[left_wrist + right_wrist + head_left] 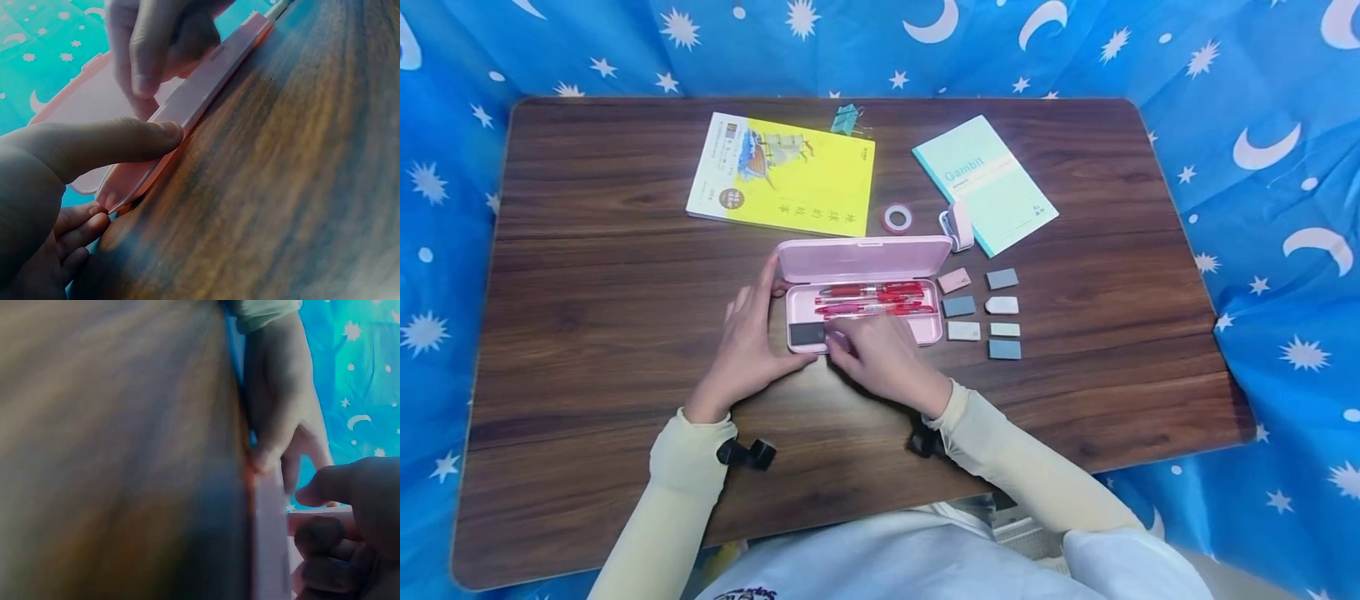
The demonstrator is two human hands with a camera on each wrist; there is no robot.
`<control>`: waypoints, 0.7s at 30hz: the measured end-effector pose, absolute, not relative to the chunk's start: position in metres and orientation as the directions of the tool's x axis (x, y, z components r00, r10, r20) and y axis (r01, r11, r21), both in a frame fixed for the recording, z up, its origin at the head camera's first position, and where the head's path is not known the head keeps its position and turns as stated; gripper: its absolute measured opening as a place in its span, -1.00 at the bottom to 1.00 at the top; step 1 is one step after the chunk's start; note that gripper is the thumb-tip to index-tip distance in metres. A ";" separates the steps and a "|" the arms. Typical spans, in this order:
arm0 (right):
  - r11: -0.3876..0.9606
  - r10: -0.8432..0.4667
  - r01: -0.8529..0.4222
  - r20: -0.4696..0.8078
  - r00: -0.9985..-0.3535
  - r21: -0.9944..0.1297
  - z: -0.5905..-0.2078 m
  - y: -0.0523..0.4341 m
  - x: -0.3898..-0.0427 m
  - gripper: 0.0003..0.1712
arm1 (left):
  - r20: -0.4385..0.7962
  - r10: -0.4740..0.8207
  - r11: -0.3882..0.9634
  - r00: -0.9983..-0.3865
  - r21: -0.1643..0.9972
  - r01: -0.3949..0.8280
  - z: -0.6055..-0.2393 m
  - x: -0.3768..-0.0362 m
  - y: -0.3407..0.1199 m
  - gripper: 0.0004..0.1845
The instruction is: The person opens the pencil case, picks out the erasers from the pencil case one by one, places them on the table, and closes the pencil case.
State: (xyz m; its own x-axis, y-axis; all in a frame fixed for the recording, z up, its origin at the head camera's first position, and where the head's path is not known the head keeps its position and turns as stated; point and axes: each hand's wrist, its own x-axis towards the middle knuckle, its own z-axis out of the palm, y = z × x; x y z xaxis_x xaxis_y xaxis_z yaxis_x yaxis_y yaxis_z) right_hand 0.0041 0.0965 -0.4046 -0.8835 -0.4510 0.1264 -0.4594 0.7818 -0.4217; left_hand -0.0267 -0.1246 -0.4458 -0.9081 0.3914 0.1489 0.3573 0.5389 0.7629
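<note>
A pink pencil case (865,260) lies with its lid raised; several red pens (872,300) and a dark rectangular block (807,333), likely an eraser, are inside. My left hand (747,333) holds the case at its left end, its thumb on the front wall, as the left wrist view also shows. Over the front part of the case is my right hand (880,354), fingers bent down into it beside the dark block. In the right wrist view the right fingers (328,550) look curled, but whatever they may hold is hidden.
Right of the case, several erasers (958,307) in grey, white and pink lie in two columns. Behind it are a yellow book (820,175), a tape roll (897,218), a pink stapler (958,225), a mint notebook (988,183) and a teal binder clip (846,119).
</note>
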 end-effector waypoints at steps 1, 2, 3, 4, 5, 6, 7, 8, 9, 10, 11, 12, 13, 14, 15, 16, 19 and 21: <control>0.780 -0.442 -0.453 0.132 -0.887 -0.432 -0.405 0.094 0.003 -0.86 | 0.150 0.394 0.538 -0.907 0.762 0.361 -0.446 -0.026 -0.124 0.53; 0.775 -0.433 -0.445 0.137 -0.891 -0.449 -0.405 0.092 0.002 -0.87 | 0.152 0.397 0.537 -0.905 0.761 0.364 -0.446 -0.026 -0.124 0.53; 0.767 -0.425 -0.438 0.141 -0.894 -0.469 -0.406 0.091 0.001 -0.86 | 0.154 0.398 0.537 -0.904 0.760 0.366 -0.446 -0.026 -0.124 0.53; 0.757 -0.418 -0.430 0.143 -0.897 -0.492 -0.406 0.090 0.001 -0.85 | 0.156 0.399 0.538 -0.904 0.759 0.368 -0.446 -0.026 -0.124 0.53; 0.745 -0.409 -0.420 0.143 -0.901 -0.518 -0.405 0.089 0.000 -0.82 | 0.157 0.400 0.538 -0.903 0.757 0.370 -0.445 -0.026 -0.124 0.54; 0.732 -0.402 -0.413 0.146 -0.904 -0.542 -0.405 0.087 -0.001 -0.79 | 0.159 0.400 0.539 -0.903 0.755 0.372 -0.444 -0.026 -0.124 0.54; 0.719 -0.399 -0.410 0.149 -0.905 -0.562 -0.405 0.086 -0.001 -0.78 | 0.158 0.401 0.540 -0.902 0.754 0.372 -0.443 -0.026 -0.125 0.54; 0.705 -0.401 -0.409 0.151 -0.904 -0.579 -0.405 0.084 -0.002 -0.76 | 0.159 0.399 0.542 -0.903 0.754 0.372 -0.443 -0.027 -0.125 0.54; 0.692 -0.403 -0.409 0.152 -0.902 -0.595 -0.404 0.082 -0.003 -0.74 | 0.158 0.398 0.543 -0.904 0.753 0.371 -0.442 -0.027 -0.125 0.54; 0.678 -0.405 -0.409 0.153 -0.901 -0.611 -0.404 0.080 -0.004 -0.73 | 0.157 0.397 0.544 -0.904 0.753 0.370 -0.442 -0.027 -0.125 0.55; 0.668 -0.405 -0.408 0.155 -0.901 -0.623 -0.403 0.078 -0.005 -0.72 | 0.156 0.397 0.546 -0.905 0.752 0.369 -0.443 -0.027 -0.125 0.55; 0.659 -0.407 -0.408 0.157 -0.900 -0.632 -0.403 0.076 -0.006 -0.71 | 0.155 0.396 0.547 -0.905 0.752 0.368 -0.443 -0.027 -0.125 0.55; 0.653 -0.410 -0.407 0.155 -0.899 -0.639 -0.402 0.075 -0.007 -0.69 | 0.151 0.397 0.547 -0.905 0.753 0.366 -0.444 -0.027 -0.125 0.55; 0.650 -0.412 -0.404 0.148 -0.899 -0.643 -0.402 0.074 -0.007 -0.67 | 0.149 0.397 0.548 -0.905 0.753 0.365 -0.444 -0.027 -0.125 0.54; 0.655 -0.415 -0.403 0.141 -0.899 -0.640 -0.401 0.073 -0.008 -0.65 | 0.148 0.397 0.548 -0.906 0.753 0.363 -0.445 -0.026 -0.125 0.54; 0.662 -0.421 -0.403 0.131 -0.897 -0.632 -0.400 0.072 -0.009 -0.65 | 0.147 0.397 0.548 -0.906 0.754 0.362 -0.445 -0.026 -0.125 0.54; 0.695 -0.458 -0.419 0.091 -0.884 -0.584 -0.395 0.072 -0.014 -0.66 | 0.149 0.391 0.550 -0.908 0.754 0.360 -0.446 -0.026 -0.124 0.51; 0.704 -0.485 -0.434 0.066 -0.872 -0.562 -0.389 0.073 -0.018 -0.69 | 0.153 0.383 0.549 -0.911 0.755 0.358 -0.446 -0.026 -0.124 0.51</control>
State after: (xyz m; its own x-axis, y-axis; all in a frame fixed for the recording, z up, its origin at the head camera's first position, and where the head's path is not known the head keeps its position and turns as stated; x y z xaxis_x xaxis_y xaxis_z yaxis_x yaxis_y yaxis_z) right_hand -0.0178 0.0727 -0.3891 -0.8723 -0.4845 0.0657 -0.4336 0.7043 -0.5621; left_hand -0.0262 -0.1244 -0.4456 -0.9107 0.3835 0.1533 0.3583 0.5489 0.7552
